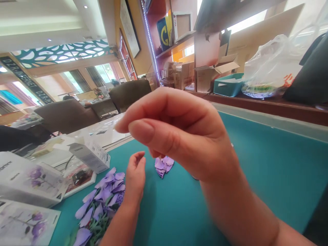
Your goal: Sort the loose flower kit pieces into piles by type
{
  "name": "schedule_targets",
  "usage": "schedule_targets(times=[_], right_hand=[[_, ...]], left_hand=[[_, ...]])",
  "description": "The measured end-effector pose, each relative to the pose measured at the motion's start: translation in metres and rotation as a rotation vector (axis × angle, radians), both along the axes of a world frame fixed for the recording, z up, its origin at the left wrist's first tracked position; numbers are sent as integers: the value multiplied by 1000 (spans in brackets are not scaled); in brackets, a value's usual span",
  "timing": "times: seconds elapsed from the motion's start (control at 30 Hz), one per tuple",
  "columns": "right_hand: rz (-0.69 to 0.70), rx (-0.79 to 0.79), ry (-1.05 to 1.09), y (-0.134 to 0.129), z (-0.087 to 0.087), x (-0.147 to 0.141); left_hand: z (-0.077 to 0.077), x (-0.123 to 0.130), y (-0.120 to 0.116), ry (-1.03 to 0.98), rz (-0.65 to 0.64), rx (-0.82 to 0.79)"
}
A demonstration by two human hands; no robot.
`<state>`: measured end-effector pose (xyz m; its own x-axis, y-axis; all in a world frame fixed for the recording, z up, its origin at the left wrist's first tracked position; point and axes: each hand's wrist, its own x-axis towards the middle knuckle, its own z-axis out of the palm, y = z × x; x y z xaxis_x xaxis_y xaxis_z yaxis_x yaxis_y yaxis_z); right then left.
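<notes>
My right hand (179,136) is raised close to the camera, its thumb and fingers pressed together; anything between them is too small to make out. Lower down, my left hand (135,174) is over the green table mat, fingers curled toward the thumb, and what it may hold is hidden. Beside my left wrist lies a heap of purple petals (102,194) with green stem parts (98,222). A smaller stack of purple petals (164,166) sits on the mat (269,177), between my hands in the view and partly behind my right hand.
White boxes with flower pictures (33,181) stand at the left, near a smaller white box (89,153) and a tray (82,181). Along the back are a teal basket (228,85), a plastic bag (271,68) and cardboard boxes (183,75). Chairs (66,114) stand beyond the table.
</notes>
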<state>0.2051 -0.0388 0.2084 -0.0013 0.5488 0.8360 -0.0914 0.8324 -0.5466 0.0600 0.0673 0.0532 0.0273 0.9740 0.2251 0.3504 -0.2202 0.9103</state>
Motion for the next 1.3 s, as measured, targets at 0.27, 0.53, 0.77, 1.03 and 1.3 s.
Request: schedule_targets(times=[0.27,0.53,0.77,1.03,1.3], right_hand=[[66,-147,-217,37,-29,-27],[-63,-304,-806,68,-89,-92],[-184,-96,-1170,87,-158,-124],[-155,-118,-1260,92,-179,-131],[-106,-192,-1099,96,-173,-129]], left_hand=[[12,-34,-104,211,-435,-260],[-11,-45,-135,391,-581,-445],[-26,-63,-124,-152,-484,-660],[-46,-66,-113,-500,-379,-731],[-26,-79,-112,-729,-223,-739]])
